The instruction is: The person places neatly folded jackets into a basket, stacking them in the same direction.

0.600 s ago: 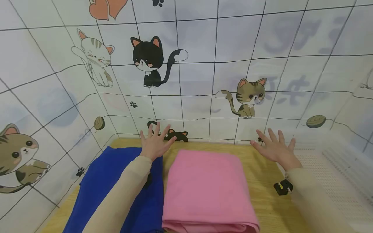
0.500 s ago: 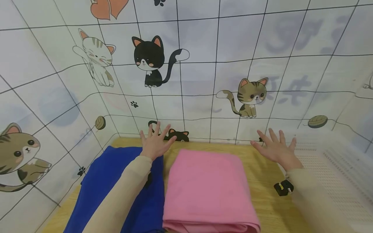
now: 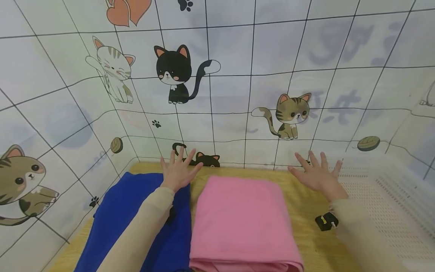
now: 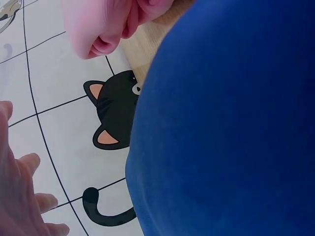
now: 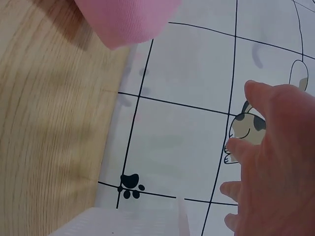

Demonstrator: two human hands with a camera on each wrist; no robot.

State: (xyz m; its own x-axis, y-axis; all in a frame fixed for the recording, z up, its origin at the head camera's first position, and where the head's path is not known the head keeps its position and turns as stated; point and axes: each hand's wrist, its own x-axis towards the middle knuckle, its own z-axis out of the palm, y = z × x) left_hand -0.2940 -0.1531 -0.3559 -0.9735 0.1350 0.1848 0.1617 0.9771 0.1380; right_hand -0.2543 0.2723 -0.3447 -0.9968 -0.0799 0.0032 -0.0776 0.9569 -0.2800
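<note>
My left hand [image 3: 178,174] is held with fingers spread above the far end of a folded blue cloth [image 3: 119,211], holding nothing. In the left wrist view the blue cloth [image 4: 231,118] fills the right side, and the left fingers show at the lower left. My right hand [image 3: 317,177], fingers also spread and holding nothing, is over the table between the pink cloth and the white basket. Between the two arms lies a folded pink cloth [image 3: 242,219], its folded layers showing at the near edge. The right wrist view shows one corner of this pink cloth [image 5: 128,19].
A white perforated plastic basket [image 3: 391,211] stands at the right of the wooden table [image 3: 306,234]. Behind and to the left rise white walls [image 3: 231,94] with black grid lines and printed cats. A small black device [image 3: 327,221] sits at the right wrist.
Both hands have shifted slightly left and a little down in the head view, fingers still spread. The cloths and basket stay in place.
</note>
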